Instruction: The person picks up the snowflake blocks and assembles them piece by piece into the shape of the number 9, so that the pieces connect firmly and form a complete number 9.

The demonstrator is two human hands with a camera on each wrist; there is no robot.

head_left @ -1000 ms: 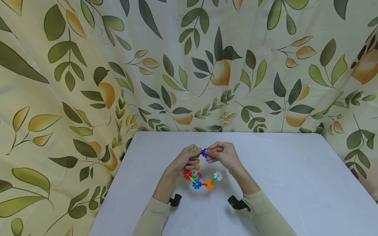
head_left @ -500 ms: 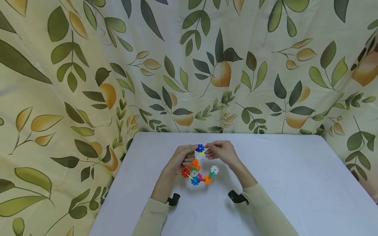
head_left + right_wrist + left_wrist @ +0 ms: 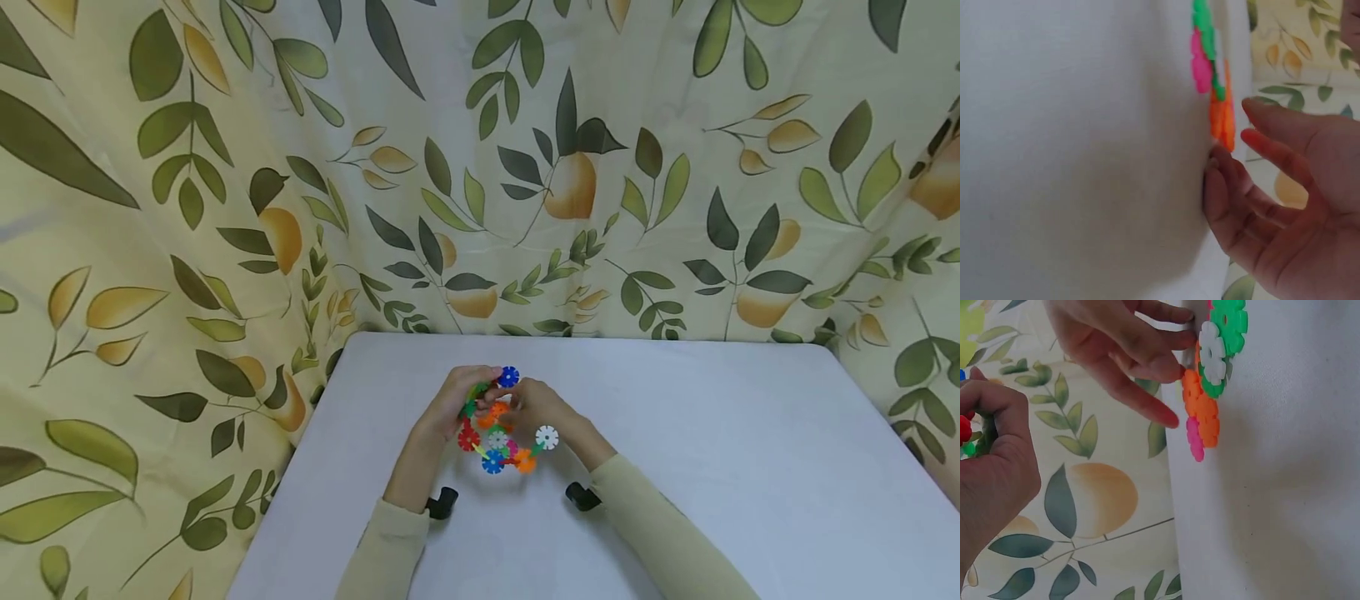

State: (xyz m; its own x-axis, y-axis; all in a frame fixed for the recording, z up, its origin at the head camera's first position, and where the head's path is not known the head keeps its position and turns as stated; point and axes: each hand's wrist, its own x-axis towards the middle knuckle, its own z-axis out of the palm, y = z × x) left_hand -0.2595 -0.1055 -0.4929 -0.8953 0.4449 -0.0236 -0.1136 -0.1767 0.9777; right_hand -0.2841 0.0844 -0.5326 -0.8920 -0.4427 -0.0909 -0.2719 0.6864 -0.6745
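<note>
- A leaf-and-fruit printed curtain (image 3: pixel 480 150) filled the far side and the left, behind everything else.
- The white table (image 3: pixel 720 467) stood before it, bearing the work near its far edge.
- Two pale sleeves (image 3: pixel 667 525) came in from the near side, one to each arm.
- The left hand (image 3: pixel 452 404) was curled, its fingers holding the upper stretch of a chain; exactly which pieces it pinched was partly hidden.
- The right hand (image 3: pixel 1297 200) held nothing: its fingers were parted and slightly bent beside the pile, and whether one fingertip touched it could not be told.
- The chain (image 3: pixel 468 438) of linked plastic discs hung from the left hand and curved round the near side of the pile to a white disc (image 3: pixel 547 437).
- Black wrist devices (image 3: pixel 442 503) showed beside both forearms.
- The pile (image 3: pixel 497 438) of orange, green, white and pink discs lay on the table, between the hands and the chain's curve.
- Orange discs (image 3: pixel 1223 119) sat nearest the right fingertips. The step in hand looked like choosing another piece; the next move called for a fine pinch on one disc, with the chain held steady.
- The dark blue disc (image 3: pixel 509 377) stood out at the left fingertips, apparently the chain's upper end and the likely joining point.
</note>
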